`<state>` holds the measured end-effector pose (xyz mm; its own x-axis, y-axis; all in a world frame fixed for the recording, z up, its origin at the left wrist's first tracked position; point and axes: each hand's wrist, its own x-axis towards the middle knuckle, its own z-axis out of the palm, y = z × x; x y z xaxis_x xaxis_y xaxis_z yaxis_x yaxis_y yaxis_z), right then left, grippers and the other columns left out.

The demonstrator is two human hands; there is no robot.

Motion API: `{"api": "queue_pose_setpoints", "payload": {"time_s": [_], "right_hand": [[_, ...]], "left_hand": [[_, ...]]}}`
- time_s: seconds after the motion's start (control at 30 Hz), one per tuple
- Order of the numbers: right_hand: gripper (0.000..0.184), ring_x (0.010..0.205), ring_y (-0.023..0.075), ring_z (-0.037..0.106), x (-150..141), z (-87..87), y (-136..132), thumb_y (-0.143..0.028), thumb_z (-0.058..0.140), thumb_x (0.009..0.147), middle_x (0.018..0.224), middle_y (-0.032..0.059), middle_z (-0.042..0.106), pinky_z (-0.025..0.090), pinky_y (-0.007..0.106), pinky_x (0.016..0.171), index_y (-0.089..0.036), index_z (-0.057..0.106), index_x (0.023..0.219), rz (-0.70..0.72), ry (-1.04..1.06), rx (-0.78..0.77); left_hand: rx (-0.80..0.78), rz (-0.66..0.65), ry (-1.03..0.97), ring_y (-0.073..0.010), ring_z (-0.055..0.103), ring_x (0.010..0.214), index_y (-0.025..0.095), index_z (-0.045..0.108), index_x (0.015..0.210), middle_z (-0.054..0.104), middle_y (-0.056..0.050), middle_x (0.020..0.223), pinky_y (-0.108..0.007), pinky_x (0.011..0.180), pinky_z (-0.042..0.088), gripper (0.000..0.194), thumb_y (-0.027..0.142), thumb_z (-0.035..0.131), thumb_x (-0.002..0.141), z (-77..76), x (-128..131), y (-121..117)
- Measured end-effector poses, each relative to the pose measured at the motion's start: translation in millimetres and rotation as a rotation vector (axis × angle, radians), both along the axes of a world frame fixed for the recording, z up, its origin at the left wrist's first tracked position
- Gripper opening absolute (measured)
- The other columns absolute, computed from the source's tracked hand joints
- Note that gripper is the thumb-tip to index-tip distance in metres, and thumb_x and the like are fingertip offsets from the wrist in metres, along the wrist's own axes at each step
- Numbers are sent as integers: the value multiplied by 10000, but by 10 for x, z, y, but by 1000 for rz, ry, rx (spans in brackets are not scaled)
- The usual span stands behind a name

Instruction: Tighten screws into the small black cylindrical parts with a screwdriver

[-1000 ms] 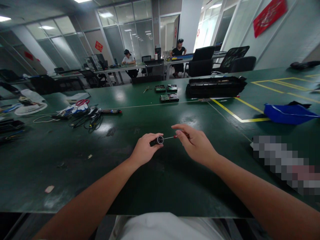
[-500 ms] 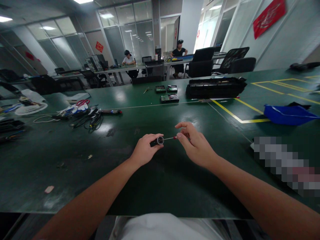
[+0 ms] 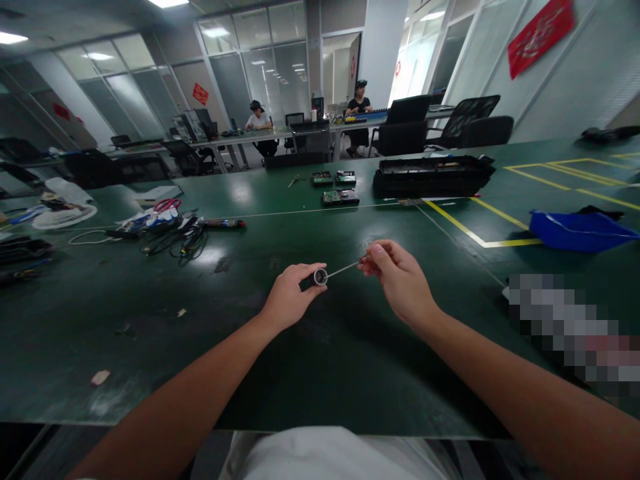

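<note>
1. Since the earlier frame, the right hand has lifted a little, and the thin metal shaft now slopes up from the cylinder toward it.
2. Right fingers pinch the screwdriver's red handle, mostly hidden.
3. The left hand wraps its fingers around the small black cylinder, just above the green table.
4. Shaft tip meets the cylinder's open end.

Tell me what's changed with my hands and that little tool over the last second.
The right hand lifted slightly and curled tighter on the screwdriver, so its shaft now slants up from the small black cylinder and its red handle is hidden. The left hand kept gripping the cylinder in place.
</note>
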<state>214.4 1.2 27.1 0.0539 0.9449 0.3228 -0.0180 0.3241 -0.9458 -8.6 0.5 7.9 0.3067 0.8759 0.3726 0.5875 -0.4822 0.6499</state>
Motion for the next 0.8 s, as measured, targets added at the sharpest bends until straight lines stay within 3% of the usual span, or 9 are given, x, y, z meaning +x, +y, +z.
{"api": "queue_pose_setpoints", "payload": {"time_s": [0.17,0.8], "right_hand": [[203,712,158,601,-31,33,-122,-403,528,982,783,7,644,495,328,689,-213,589,944,-23,-219,109],[209,768,175,652,-20,33,-206,-419,493,1013,838,21,676,504,325,701,-229,580,1006,-39,-361,192]], "left_hand": [[-16,-3,0,-227,632,1111,277,677,1256,716,-37,1179,-400,1012,476,432,201,760,839,6,22,-26],[6,-24,17,-231,628,1113,299,676,1261,717,-29,1179,-397,1002,475,433,236,764,842,1,11,-34]]}}
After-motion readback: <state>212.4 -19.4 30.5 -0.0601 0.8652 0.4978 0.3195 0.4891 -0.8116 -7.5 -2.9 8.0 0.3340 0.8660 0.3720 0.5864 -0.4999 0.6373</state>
